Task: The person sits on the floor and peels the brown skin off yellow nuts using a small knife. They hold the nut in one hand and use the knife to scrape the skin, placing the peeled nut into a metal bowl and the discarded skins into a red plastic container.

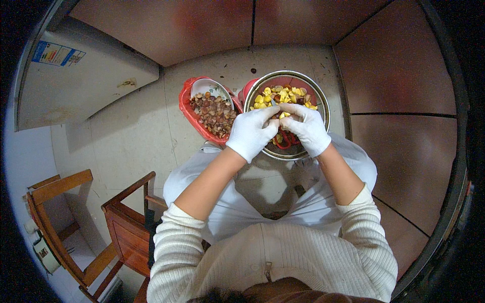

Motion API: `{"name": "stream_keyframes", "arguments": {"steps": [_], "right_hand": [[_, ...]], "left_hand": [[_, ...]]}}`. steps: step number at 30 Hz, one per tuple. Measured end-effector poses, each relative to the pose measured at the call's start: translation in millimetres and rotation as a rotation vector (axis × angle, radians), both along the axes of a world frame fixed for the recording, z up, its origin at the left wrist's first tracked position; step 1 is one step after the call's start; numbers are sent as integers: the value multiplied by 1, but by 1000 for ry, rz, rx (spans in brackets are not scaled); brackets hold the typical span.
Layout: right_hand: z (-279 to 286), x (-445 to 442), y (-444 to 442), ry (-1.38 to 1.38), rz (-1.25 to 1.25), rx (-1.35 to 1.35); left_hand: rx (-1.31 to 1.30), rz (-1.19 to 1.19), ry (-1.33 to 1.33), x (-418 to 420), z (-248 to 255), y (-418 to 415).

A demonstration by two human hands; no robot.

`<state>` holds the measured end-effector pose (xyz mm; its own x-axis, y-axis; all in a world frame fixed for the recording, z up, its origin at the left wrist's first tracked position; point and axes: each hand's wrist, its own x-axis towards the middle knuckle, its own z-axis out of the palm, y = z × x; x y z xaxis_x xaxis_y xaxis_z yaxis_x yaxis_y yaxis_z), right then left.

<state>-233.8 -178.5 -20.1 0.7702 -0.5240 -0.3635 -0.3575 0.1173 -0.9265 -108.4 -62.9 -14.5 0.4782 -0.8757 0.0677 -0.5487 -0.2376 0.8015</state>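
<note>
My left hand (253,131) and my right hand (310,128), both in white gloves, meet fingertip to fingertip over a round steel-rimmed basin (326,110). A partly peeled chestnut (284,114) with yellow flesh shows between the fingers of both hands. Just beyond the fingertips a small pale blade (273,102) sticks out; which hand holds it is hidden. Peeled yellow chestnuts (286,93) lie in the basin with some brown unpeeled ones. On the basin's near side, partly under my right hand, is a red loop-shaped object (282,144).
Left of the basin stands a container lined with a red plastic bag (185,108), holding brown chestnut shells (214,113) and a white patterned bowl (207,86). A pink object (246,89) shows behind the basin. Brown panels (398,79) enclose the right; wooden chairs (127,227) stand lower left.
</note>
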Motion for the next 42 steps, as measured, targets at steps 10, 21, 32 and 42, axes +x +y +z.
{"name": "stream_keyframes", "arguments": {"steps": [10, 21, 32, 42], "right_hand": [[3, 2, 6, -117, -5, 339], [-2, -17, -46, 330, 245, -823], [-11, -17, -53, 412, 211, -958], [-25, 8, -30, 461, 440, -1196]], "left_hand": [[102, 100, 144, 2, -1, 0], [302, 147, -218, 48, -4, 11], [792, 93, -257, 71, -51, 23], [767, 41, -381, 66, -39, 21]]}}
